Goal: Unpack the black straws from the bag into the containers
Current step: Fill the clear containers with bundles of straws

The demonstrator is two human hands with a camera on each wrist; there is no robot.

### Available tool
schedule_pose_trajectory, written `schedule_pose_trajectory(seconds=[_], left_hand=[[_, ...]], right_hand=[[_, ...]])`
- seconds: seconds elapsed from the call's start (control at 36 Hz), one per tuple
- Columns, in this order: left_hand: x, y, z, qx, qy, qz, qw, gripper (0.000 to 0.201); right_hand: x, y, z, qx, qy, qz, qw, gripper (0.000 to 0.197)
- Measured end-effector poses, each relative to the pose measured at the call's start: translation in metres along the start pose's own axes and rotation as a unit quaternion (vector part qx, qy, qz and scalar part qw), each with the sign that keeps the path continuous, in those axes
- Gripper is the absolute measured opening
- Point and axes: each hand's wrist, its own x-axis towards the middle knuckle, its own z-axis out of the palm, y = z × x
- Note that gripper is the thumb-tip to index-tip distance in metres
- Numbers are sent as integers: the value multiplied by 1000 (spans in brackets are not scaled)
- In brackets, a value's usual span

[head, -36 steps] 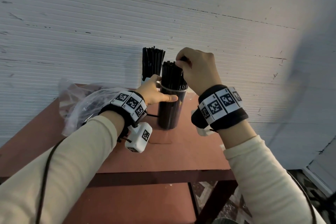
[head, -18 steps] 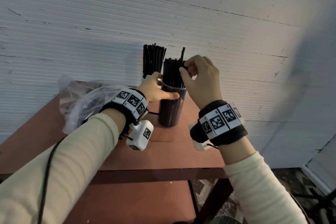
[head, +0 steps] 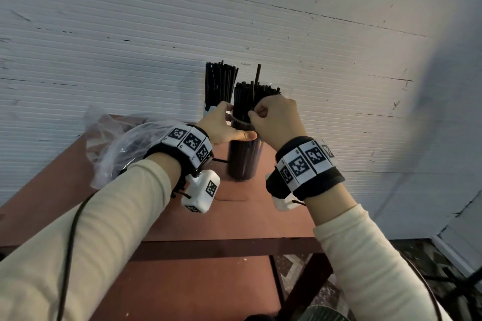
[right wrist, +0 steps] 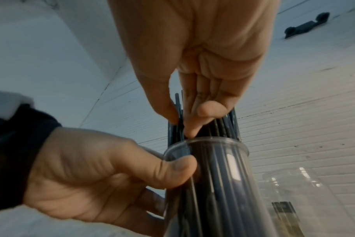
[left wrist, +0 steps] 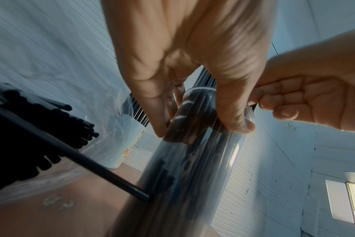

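White ribbed wall behind reddish table point(head: 234, 219). Left hand point(head: 224, 128) wraps clear container point(head: 243, 161) just under rim, thumb in front. Right hand point(head: 276, 118) above it pinches one raised black straw point(head: 258, 78) among packed straws. Plastic bag point(head: 117, 148) left of left hand.

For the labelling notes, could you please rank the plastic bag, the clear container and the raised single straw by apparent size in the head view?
1. plastic bag, widest spread, partly hidden by the arm.
2. clear container, tall cylinder of straws.
3. raised single straw, thin tip only.
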Motion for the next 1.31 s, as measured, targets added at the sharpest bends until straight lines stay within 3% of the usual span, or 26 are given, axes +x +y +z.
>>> schedule_pose_trajectory(seconds=[0.22,0.39,1.08,1.31], left_hand=[[-1,1,-1,-1,7,0,1000,84],[-1,0,-1,-4,7,-7,1000,88],[1,0,-1,6,-4,-3,1000,87],[2,-2,-2,8,0,6,1000,80]], right_hand=[[-3,-9,-8,82,76,-7,994,22],[8,-10,-4,116,74,26,990,12],[10,-14,3,100,108,48,988,19],[12,-16,2,135,76,55,986,15]])
